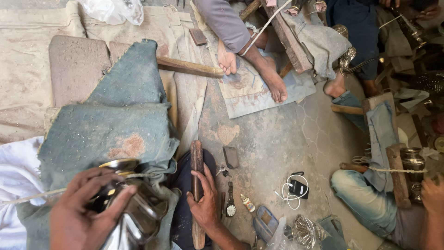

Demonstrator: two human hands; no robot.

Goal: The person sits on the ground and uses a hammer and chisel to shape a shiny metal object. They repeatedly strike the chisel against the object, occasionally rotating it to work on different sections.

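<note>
A single head-worn camera looked steeply down from close above the person's own left hand and right hand, facing the workshop floor, with co-workers' legs filling the frame's top and right edges.

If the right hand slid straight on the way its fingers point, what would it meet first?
The right hand lies on a long wooden stick, fingers pointing up the frame along it. Past the stick's end comes bare concrete floor; nothing else seems close, though depth is unclear.
</note>
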